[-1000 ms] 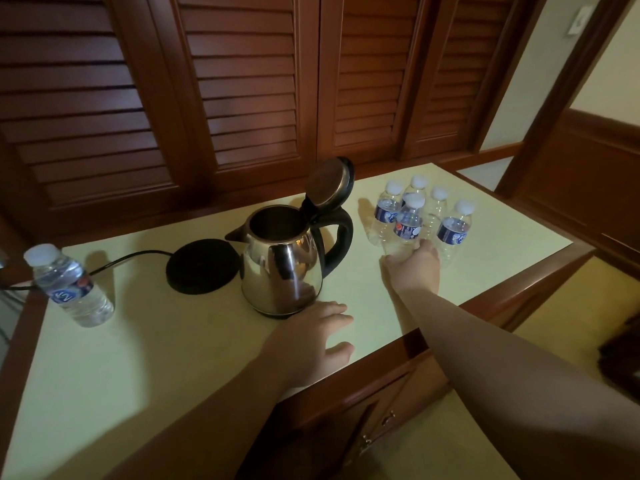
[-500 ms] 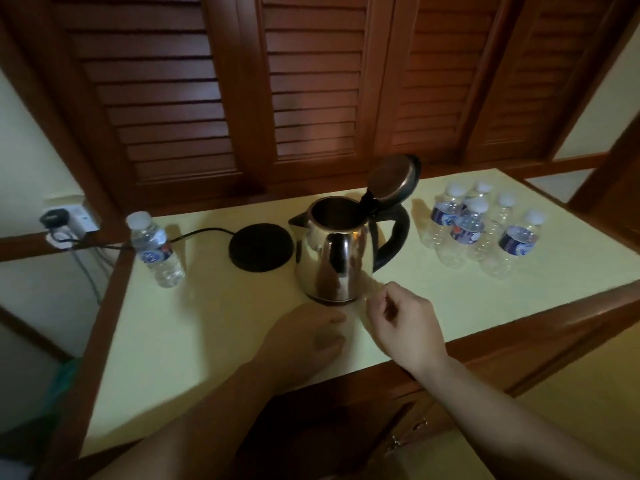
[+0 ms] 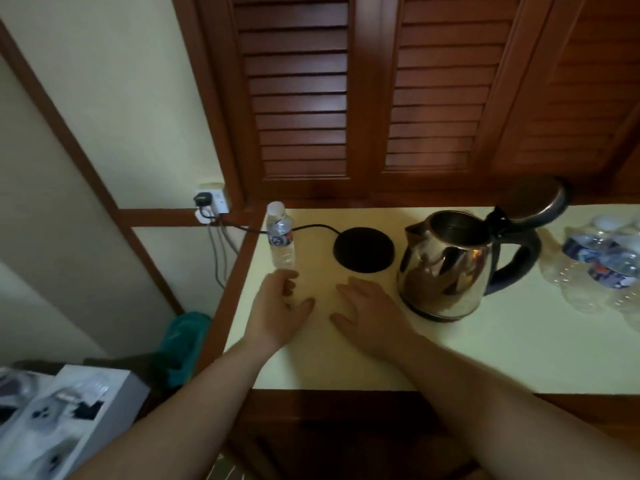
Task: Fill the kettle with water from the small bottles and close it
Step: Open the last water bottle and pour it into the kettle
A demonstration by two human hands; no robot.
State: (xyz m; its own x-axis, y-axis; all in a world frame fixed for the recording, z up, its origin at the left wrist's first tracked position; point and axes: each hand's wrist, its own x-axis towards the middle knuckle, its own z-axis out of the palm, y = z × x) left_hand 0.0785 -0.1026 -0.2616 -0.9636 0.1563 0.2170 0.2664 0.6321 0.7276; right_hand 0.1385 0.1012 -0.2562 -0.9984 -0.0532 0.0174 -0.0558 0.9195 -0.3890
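A steel kettle (image 3: 446,265) with a black handle stands on the pale tabletop (image 3: 502,348), its lid (image 3: 535,202) hinged open. A single small capped water bottle (image 3: 280,237) stands upright near the table's left edge. My left hand (image 3: 278,310) hovers just in front of that bottle, fingers loosely spread, holding nothing. Between the bottle and the kettle my right hand (image 3: 369,315) lies flat and relaxed over the table. A cluster of several small bottles (image 3: 602,265) sits at the far right, blurred and partly cut off.
The kettle's black round base (image 3: 363,249) lies between bottle and kettle, its cord running to a wall socket (image 3: 211,199). Louvered wooden doors (image 3: 381,98) rise behind the table. A teal cloth (image 3: 183,337) and a white box (image 3: 65,420) sit low at left.
My view has swung left. My right hand has left the bottle cluster and crossed in front of the kettle. My left hand has moved left, up to the single bottle.
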